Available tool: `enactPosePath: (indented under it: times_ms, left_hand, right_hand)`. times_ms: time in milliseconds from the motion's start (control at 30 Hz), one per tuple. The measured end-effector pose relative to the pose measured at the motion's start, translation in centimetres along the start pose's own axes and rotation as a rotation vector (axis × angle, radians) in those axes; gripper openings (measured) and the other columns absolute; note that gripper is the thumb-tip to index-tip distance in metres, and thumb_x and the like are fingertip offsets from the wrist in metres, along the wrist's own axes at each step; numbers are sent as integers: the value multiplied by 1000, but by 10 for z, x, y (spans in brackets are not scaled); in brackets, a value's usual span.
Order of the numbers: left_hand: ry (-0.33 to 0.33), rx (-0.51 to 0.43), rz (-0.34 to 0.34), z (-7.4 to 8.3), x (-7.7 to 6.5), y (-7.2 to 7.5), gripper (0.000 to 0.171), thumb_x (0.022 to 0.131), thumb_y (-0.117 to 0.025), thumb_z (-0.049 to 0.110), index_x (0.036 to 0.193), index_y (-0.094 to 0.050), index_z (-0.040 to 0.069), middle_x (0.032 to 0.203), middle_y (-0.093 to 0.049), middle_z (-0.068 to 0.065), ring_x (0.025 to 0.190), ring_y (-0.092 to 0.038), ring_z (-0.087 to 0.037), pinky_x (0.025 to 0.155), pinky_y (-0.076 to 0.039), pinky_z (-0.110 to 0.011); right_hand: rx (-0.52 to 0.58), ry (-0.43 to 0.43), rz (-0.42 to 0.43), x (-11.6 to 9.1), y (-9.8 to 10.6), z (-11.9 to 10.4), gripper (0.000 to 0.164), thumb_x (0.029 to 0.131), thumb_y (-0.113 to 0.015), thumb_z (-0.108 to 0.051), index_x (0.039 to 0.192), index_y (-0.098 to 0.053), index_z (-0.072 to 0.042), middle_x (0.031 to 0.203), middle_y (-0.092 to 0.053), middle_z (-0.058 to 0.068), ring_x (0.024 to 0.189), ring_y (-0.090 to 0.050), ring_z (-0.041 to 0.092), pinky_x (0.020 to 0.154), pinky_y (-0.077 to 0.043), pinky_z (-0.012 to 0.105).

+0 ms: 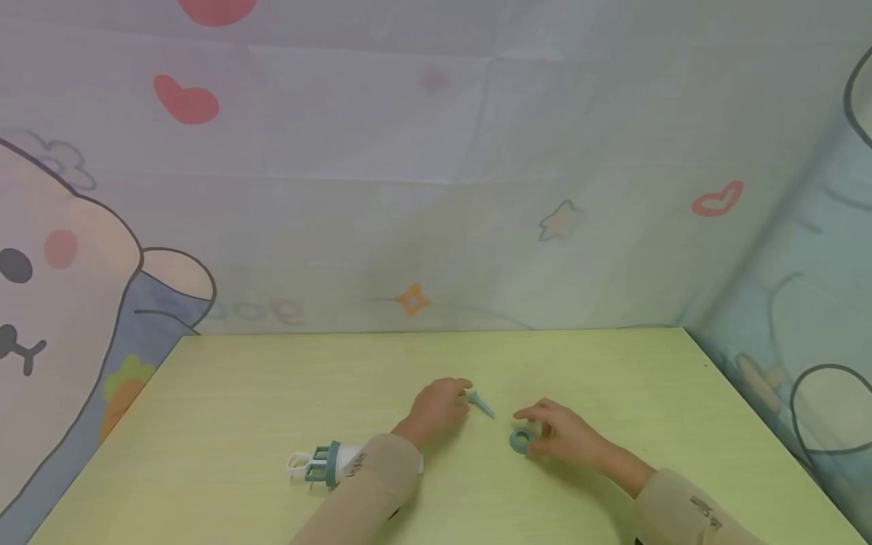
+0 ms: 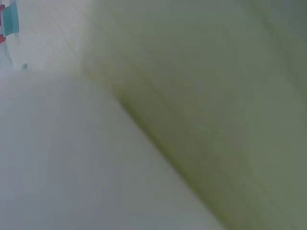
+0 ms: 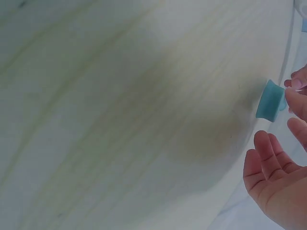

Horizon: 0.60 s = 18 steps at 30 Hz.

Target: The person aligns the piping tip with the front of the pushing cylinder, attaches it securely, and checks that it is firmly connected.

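My left hand (image 1: 439,407) is near the middle of the table, pinching the wide end of a small teal tapered peg (image 1: 482,406) whose thin end points down and right. My right hand (image 1: 568,435) is across from it, thumb and finger at a teal ring (image 1: 521,440) that is tilted so its hole shows. The ring (image 3: 271,101) appears side-on in the right wrist view, beside fingertips, while other fingers (image 3: 268,160) are spread. At the left wrist view's edge, fingertips meet the ring (image 2: 9,20) above and below.
A white bottle (image 1: 349,459) with a teal collar and handles and a white loop lies on its side, partly hidden by my left sleeve (image 1: 381,477). Pale yellow tabletop (image 1: 259,386) surrounds it. A printed cloth (image 1: 354,227) hangs behind the table. A large pale blur fills much of the left wrist view.
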<state>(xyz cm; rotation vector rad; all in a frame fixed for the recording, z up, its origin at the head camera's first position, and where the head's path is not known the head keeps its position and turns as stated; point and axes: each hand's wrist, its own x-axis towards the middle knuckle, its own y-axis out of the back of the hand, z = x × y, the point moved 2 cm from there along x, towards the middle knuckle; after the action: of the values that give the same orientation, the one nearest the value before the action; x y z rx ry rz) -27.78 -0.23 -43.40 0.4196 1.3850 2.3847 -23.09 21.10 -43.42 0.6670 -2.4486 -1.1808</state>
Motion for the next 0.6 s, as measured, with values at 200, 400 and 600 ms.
enactPosePath:
  times_ms: [200, 400, 600]
  left_hand:
    - [-5, 14, 17, 3, 4, -5, 35, 79, -63, 11, 114, -58, 8, 103, -65, -6, 96, -61, -20, 78, -48, -32]
    - [10, 24, 34, 4, 5, -7, 34, 78, -64, 10, 112, -59, 9, 99, -66, -4, 92, -61, -19, 74, -49, -29]
    - [13, 11, 35, 4, 6, -10, 31, 78, -64, 9, 109, -61, 9, 94, -66, -4, 88, -62, -17, 72, -48, -27]
  right_hand:
    - [67, -28, -37, 2, -3, 4, 46, 74, -69, -12, 115, -53, 0, 93, -53, 10, 67, -46, 3, 58, -43, 18]
    - [135, -75, -59, 2, -6, 7, 45, 75, -68, -14, 116, -53, 1, 91, -53, 8, 71, -46, 8, 61, -42, 20]
    - [219, -104, -70, 2, -11, 15, 41, 77, -66, -13, 114, -55, 1, 90, -53, 8, 74, -45, 10, 62, -41, 20]
